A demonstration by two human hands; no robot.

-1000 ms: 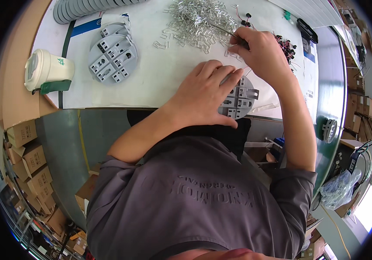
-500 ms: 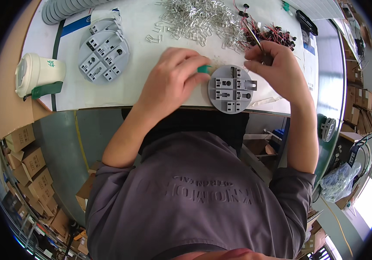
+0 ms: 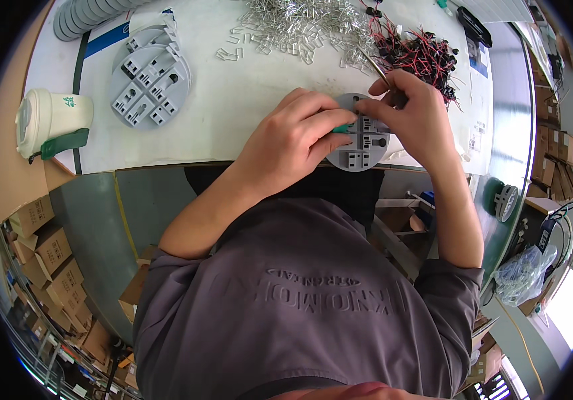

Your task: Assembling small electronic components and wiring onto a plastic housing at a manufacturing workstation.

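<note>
A round grey plastic disc (image 3: 358, 164) with raised slotted blocks lies near the table's front edge, both hands over it. My left hand (image 3: 290, 133) is closed in a pinch on a small green piece (image 3: 342, 129) at the disc's left side; what kind of piece it is does not show. My right hand (image 3: 412, 110) reaches the disc's upper right, thumb and forefinger close together over the blocks. A slim metal tool like tweezers (image 3: 373, 64) sticks up from that hand, pointing away toward the back. The fingers hide the disc's upper part.
Shiny bent metal clips (image 3: 293, 30) are heaped at the back, beside black parts with red wires (image 3: 426, 63). Similar grey discs (image 3: 156, 87) overlap on the left, near a cream cup (image 3: 53, 123) with a green handle. A black object (image 3: 473, 30) lies back right.
My left hand has moved right with the green piece, onto the disc. My right hand has come in left and down to the disc, still holding the metal tool.
</note>
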